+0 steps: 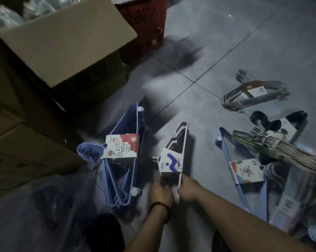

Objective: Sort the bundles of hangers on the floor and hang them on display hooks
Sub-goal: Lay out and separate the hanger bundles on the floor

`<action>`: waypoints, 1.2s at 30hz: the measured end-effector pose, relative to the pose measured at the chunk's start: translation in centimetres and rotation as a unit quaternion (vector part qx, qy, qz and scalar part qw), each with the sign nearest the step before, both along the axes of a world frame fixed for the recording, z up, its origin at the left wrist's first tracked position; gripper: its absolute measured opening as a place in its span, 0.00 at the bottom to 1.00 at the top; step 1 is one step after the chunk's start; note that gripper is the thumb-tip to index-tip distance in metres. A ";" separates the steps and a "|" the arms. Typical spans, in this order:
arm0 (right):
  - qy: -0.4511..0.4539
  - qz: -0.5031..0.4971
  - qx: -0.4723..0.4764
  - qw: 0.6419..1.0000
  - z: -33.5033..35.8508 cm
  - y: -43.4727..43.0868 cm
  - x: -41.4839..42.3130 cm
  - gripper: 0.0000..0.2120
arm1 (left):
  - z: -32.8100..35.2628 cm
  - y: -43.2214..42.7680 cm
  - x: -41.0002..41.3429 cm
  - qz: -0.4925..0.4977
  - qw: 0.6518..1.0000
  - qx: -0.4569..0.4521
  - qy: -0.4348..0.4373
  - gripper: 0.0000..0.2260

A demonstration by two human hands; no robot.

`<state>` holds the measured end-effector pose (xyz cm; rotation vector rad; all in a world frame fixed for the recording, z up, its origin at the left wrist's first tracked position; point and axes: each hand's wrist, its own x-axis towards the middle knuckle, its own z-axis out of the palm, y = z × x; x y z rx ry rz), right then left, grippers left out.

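Observation:
A pink hanger bundle [179, 142] with a white-and-purple card sleeve stands on the tiled floor at centre. My left hand [160, 190] grips its near left edge and my right hand [187, 188] grips its near right edge. To the left a blue hanger bundle [124, 160] with a red-and-white label stands upright. A second blue bundle [242, 171] with a colourful label lies to the right. Beyond it lie a grey wire bundle [253, 93], a black bundle [280, 124] with a panda card, and a beige bundle [290, 151].
Stacked cardboard boxes [35, 88] with an open flap fill the left side. A red plastic basket [146, 20] stands at the back. Clear plastic wrapping [35, 206] lies at the lower left, and packaged goods [299, 197] at the lower right.

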<state>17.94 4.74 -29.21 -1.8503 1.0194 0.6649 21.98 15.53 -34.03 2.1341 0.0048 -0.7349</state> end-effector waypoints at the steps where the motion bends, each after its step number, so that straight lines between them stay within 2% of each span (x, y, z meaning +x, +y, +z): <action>1: 0.012 0.003 0.012 1.000 -0.2 0.1 0.3 0.27 | -0.3 0.0 -0.1 0.001 1.000 -0.004 0.012 0.22; 5: 0.041 -0.008 0.038 0.998 -1.1 -0.6 0.8 0.22 | -0.7 0.2 -0.1 -0.005 0.999 0.004 0.035 0.29; 9: 0.053 0.040 0.029 0.997 -1.4 -1.2 0.9 0.25 | -1.4 -0.2 0.4 -0.012 0.999 0.015 0.039 0.21; 12: 0.095 0.085 0.010 0.992 -0.5 -1.1 1.4 0.20 | -0.7 -0.2 0.4 -0.011 0.998 0.023 0.062 0.17; 15: 0.114 0.189 -0.032 0.975 2.1 -1.2 1.7 0.18 | 0.6 -0.4 0.9 -0.089 0.990 0.075 0.079 0.22; 17: 0.096 0.238 -0.079 0.963 5.3 -1.5 1.5 0.19 | 1.9 -0.9 1.2 -0.153 0.979 0.119 0.068 0.29; 18: 0.089 0.255 -0.107 0.957 7.3 -1.7 1.1 0.19 | 2.9 -1.3 1.3 -0.183 0.973 0.128 0.061 0.29; 20: 0.076 0.282 -0.153 0.944 11.3 -2.0 -0.4 0.19 | 5.4 -2.1 1.2 -0.279 0.947 0.156 0.019 0.22; 22: 0.074 0.267 -0.182 0.944 15.5 -2.3 -3.4 0.19 | 9.0 -3.2 0.3 -0.389 0.904 0.173 -0.025 0.20; 24: 0.069 0.245 -0.192 0.948 19.5 -2.2 -7.3 0.20 | 12.6 -4.2 -1.2 -0.454 0.876 0.156 -0.048 0.19; 27: 0.101 0.225 -0.185 0.951 23.0 -2.2 -13.6 0.19 | 16.9 -5.5 -3.8 -0.491 0.864 0.102 -0.052 0.17; 30: 0.121 0.156 -0.177 0.964 23.9 -3.9 -19.2 0.18 | 19.5 -6.7 -6.3 -0.529 0.844 0.081 -0.040 0.17; 33: 0.093 0.058 -0.174 0.979 23.4 -6.3 -25.1 0.17 | 20.3 -9.3 -8.9 -0.528 0.846 0.070 -0.018 0.19; 36: 0.033 -0.014 -0.178 0.983 23.4 -8.3 -28.7 0.16 | 20.0 -11.7 -10.5 -0.491 0.871 0.033 0.011 0.24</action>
